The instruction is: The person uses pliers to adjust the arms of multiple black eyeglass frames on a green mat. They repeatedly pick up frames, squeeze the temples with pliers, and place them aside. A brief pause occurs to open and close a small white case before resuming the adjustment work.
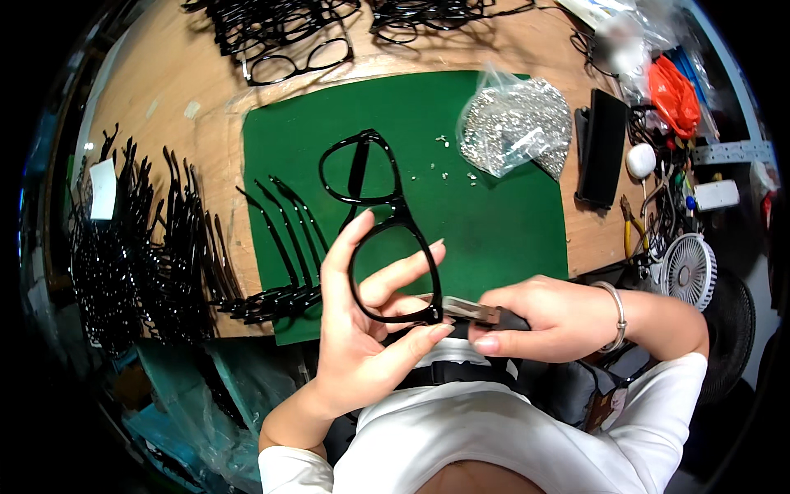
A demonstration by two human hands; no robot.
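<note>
Person at tabletop (206,148), mid-job: black eyeglass frame (400,203) held over green mat (510,247), left hand (354,342) grip clamped on lower rim, right hand (547,321) grip closed around metal-tipped tool (471,309) at frame's corner. Corner apparently unfinished; frames massed left (132,280), finished or waiting, cannot tell.

I'm in a workshop: piles of glasses (140,267) left of my left hand (350,346), pliers (628,233) beyond my right hand (547,319).

The eyeglass frame (401,202) looks like smooth, glossy plastic, the tool (471,309) metal, the mat (510,226) matt, the tabletop (177,78) wooden.
</note>
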